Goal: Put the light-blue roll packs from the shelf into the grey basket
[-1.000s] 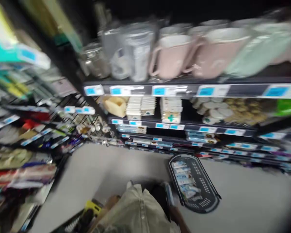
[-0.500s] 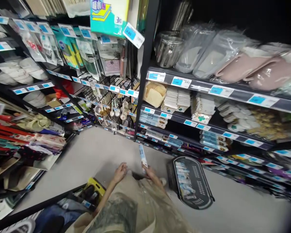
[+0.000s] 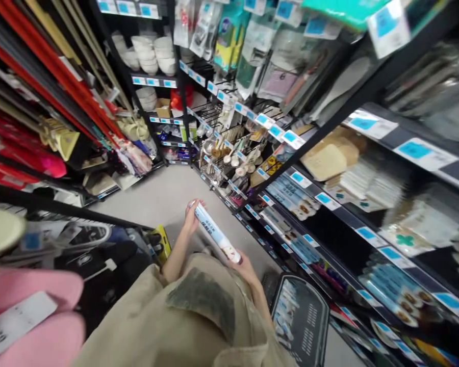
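A long light-blue and white roll pack (image 3: pixel 215 230) with printed lettering lies slantwise across the front of my body. At its far left end, my left hand (image 3: pixel 192 216) is closed around it. My right hand (image 3: pixel 246 267) grips the near right end, the thumb and fingers at the tip. On the floor to the right of my right arm stands a dark shopping basket (image 3: pixel 311 326), partly cut off by the lower edge. Several light-blue packs (image 3: pixel 285 312) lie in it.
Shelves on the right hold similar light-blue rolls (image 3: pixel 292 194) and wrapped goods. White bowls (image 3: pixel 147 53) and hanging utensils (image 3: pixel 235 158) are ahead. Mop poles (image 3: pixel 53 66) line the left. Pink slippers (image 3: pixel 38 300) hang close at lower left. Grey floor (image 3: pixel 158 186) runs between the shelves.
My left hand, empty before, has taken hold of the roll's other end. The roll has come up closer and swung aslant. The view has turned left, and the basket sits lower.
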Tool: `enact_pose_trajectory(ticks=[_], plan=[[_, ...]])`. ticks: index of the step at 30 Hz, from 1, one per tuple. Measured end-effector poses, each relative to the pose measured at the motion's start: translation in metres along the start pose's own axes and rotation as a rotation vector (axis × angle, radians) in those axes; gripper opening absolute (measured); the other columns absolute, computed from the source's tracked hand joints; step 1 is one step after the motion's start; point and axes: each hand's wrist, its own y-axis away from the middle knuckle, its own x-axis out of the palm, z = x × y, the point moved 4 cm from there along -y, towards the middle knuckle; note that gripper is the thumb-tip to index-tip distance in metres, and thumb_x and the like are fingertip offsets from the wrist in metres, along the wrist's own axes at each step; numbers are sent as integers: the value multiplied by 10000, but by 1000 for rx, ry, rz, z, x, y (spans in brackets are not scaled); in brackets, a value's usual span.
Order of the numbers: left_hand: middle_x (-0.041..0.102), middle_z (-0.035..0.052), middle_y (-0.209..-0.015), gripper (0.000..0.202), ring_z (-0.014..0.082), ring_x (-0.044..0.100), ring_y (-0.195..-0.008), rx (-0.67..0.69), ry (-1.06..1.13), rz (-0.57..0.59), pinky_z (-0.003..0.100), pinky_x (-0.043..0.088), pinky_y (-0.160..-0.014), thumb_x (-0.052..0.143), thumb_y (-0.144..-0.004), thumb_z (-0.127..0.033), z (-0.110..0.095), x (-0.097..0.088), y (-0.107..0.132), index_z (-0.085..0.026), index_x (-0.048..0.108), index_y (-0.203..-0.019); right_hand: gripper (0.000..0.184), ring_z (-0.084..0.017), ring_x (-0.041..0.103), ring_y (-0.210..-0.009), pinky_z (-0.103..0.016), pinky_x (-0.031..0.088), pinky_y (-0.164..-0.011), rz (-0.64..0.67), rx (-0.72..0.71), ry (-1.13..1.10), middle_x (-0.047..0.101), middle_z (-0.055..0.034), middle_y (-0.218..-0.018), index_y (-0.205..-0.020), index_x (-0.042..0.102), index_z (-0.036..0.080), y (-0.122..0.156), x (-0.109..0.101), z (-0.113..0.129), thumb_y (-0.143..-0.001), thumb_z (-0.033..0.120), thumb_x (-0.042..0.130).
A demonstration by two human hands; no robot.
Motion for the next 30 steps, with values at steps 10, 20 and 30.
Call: enact_pose_trajectory(ticks=[10,20,30], plan=[[719,18,-766,419,220,738,-742,110,-151,-134,346,568,-771,815,-726,-531,-41,-85,35,-215,557,-825,681,-168,620,-590,-291,517,-570,-194,-127,2,753,-43,-789,-1149,680,176,2,6,12,-795,753,757],[704,27,-765,324,256,753,-843,15,-193,127,404,574,-868,820,-744,-415,-14,-22,41,-214,574,-803,686,-174,564,-463,-272,403,-465,-355,46,-30,633,-20,-529,-799,674,183,15,-38,1,-770,868,635],[741,39,-1021,348,181,731,-883,-91,-145,71,359,560,-920,826,-702,-226,43,10,67,-219,596,-964,471,-155,583,-458,-249,390,-397,-896,2,-263,642,18,-610,-843,659,180,42,-80,-19,-803,640,568]])
